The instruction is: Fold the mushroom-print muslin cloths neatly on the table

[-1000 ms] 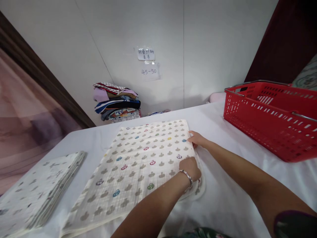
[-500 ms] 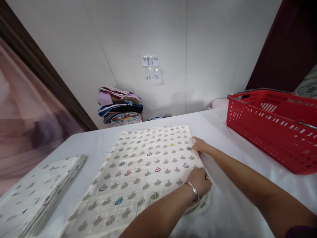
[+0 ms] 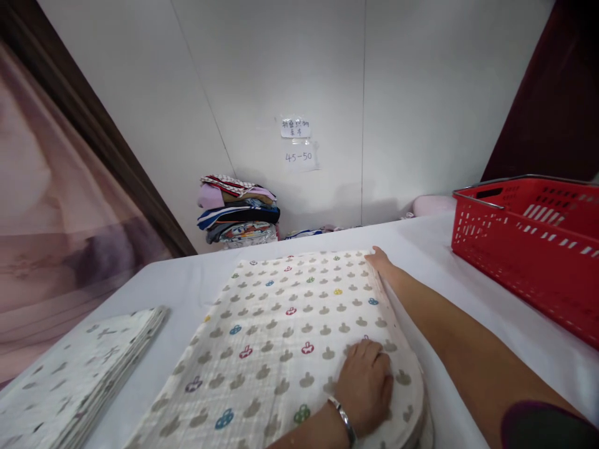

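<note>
A white muslin cloth (image 3: 262,349), folded in layers and printed with grey and coloured mushroom shapes, lies in front of me. Palm down on its near right part is my left hand (image 3: 365,386), a silver bracelet at the wrist, its fingers resting on the fabric. At the far right corner my right hand (image 3: 379,259) closes on the cloth's edge; the layer under its fingers is hidden. The cloth's near right side ends in a rounded, layered edge.
A folded stack of patterned cloth (image 3: 84,374) lies at the left. On the right stands a red basket (image 3: 528,255) with metal handles. Behind the white table (image 3: 187,280) are piled folded clothes (image 3: 238,212) and a wall with paper signs (image 3: 299,156).
My right hand has moved along the cloth's right edge to the far corner. My left hand has left that edge and now lies on top; the rounded near right part is spread flatter.
</note>
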A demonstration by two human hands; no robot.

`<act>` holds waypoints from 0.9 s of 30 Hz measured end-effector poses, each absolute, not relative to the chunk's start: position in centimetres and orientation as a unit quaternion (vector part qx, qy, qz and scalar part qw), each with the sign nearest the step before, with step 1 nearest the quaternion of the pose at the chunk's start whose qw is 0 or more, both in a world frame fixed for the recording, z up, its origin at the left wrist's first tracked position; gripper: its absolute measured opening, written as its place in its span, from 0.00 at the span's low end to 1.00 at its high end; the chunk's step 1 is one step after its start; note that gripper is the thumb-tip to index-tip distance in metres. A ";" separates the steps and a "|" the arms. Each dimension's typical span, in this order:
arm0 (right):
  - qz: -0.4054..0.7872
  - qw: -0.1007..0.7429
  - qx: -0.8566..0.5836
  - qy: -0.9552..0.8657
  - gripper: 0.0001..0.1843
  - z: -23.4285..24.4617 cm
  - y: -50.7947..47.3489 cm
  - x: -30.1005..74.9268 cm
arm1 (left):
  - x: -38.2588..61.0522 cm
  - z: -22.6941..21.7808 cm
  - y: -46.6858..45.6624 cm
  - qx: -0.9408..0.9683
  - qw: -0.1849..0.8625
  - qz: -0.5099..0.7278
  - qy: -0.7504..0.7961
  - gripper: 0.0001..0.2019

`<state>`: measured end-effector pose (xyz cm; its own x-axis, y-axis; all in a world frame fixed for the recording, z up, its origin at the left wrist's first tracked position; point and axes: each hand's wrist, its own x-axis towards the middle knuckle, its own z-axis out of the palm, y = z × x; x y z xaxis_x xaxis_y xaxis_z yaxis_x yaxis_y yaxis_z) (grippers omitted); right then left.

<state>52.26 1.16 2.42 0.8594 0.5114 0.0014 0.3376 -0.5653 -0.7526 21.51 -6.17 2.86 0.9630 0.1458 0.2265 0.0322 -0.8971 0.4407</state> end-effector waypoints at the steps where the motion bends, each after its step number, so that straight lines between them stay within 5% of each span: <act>1: 0.100 0.396 -0.880 -0.242 0.26 2.4 1.7 52.7 | 21.5 2.5 -6.3 0.964 0.225 0.135 0.045 0.08; 5: 0.060 0.364 -0.895 -0.250 0.20 2.0 2.8 53.9 | 21.6 1.9 -6.3 0.956 0.252 0.145 0.035 0.07; 10: 0.039 0.295 -0.910 -0.288 0.28 1.3 2.5 54.1 | 20.9 2.8 -1.1 0.937 0.286 0.179 0.087 0.13; 13: 0.014 0.266 -0.906 -0.328 0.30 1.3 2.4 53.6 | 21.0 3.4 6.3 0.939 0.235 0.188 0.166 0.10; 18: -0.033 0.171 -0.844 -0.507 0.21 1.4 4.6 52.1 | 22.7 4.3 19.5 0.949 0.042 0.089 0.300 0.15; 27: -0.036 0.112 -0.821 -0.558 0.18 1.6 8.5 50.1 | 25.8 3.2 26.8 0.945 -0.016 0.041 0.323 0.15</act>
